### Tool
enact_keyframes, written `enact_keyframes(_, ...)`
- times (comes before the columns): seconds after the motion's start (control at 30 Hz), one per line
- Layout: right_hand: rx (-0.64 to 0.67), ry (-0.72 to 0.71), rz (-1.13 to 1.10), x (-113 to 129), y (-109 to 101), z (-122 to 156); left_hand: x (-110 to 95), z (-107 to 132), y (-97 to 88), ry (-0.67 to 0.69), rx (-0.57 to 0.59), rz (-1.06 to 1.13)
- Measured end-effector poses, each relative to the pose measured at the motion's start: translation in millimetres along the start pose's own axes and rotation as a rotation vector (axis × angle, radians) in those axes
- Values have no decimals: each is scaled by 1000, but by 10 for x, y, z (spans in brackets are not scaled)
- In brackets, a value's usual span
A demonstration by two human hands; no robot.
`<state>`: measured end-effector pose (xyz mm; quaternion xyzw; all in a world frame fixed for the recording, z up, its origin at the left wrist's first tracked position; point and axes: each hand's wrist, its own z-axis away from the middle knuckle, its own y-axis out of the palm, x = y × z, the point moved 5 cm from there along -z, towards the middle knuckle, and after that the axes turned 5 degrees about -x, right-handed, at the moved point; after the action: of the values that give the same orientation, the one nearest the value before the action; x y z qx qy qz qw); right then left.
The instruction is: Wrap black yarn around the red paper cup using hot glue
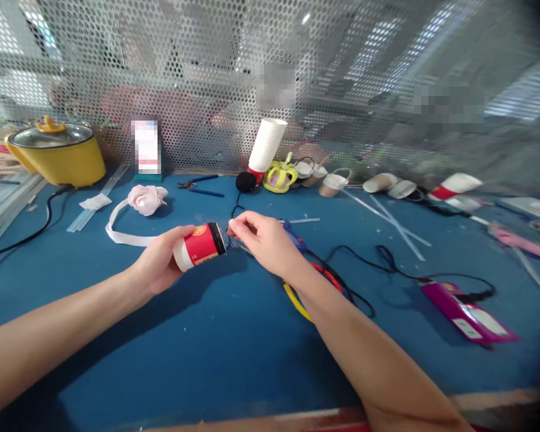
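My left hand (159, 261) is wrapped round a red and white paper cup (201, 246) lying on its side above the blue table, its dark-wrapped rim pointing right. My right hand (263, 240) pinches black yarn (234, 213) right at that rim. The yarn runs up to a black ball of yarn (245, 182) near the back. Under my right wrist lie blue-handled scissors (297, 238) and a red and yellow hoop (299, 300).
A pink glue gun (465, 312) with a black cord lies at the right. A stack of white cups (266, 146), small cup baskets (334, 182), pliers (201, 184), a pink fabric flower with white ribbon (146, 199), glue sticks (393, 222) and a yellow pot (58, 153) stand along the mesh wall.
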<state>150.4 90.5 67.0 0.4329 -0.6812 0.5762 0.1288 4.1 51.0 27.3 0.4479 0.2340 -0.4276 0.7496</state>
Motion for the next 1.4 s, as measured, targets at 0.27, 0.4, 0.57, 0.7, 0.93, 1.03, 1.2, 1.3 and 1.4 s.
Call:
enact_keyframes(0.27, 33, -45, 44, 237, 68, 156, 34, -46, -16, 32, 29, -16)
enact_keyframes(0.4, 55, 2, 1, 185, 77, 142, 16, -59, -35, 123, 44, -47)
enact_keyframes(0.57, 153, 94, -212, 128, 93, 120, -25, -19, -36, 245, 24, -76)
enact_keyframes(0.7, 162, 136, -289, 91, 114, 109, -15, 5, -28, 289, 68, -147)
enact_keyframes(0.93, 181, 276, -540, -35, 156, 88, -30, 57, -30, 539, 178, -496)
enact_keyframes(1.03, 171, 257, -590, -27, 141, 90, -65, 52, -4, 503, 214, -501)
enact_keyframes(1.2, 99, 80, -348, 97, 81, 144, -107, -21, 27, 162, 238, -186)
enact_keyframes(1.3, 113, -26, -146, 165, 70, 181, -113, -42, 25, 130, 239, -170)
enact_keyframes(1.4, -25, -53, -55, 155, -23, 177, -118, -33, 9, 250, 215, -276)
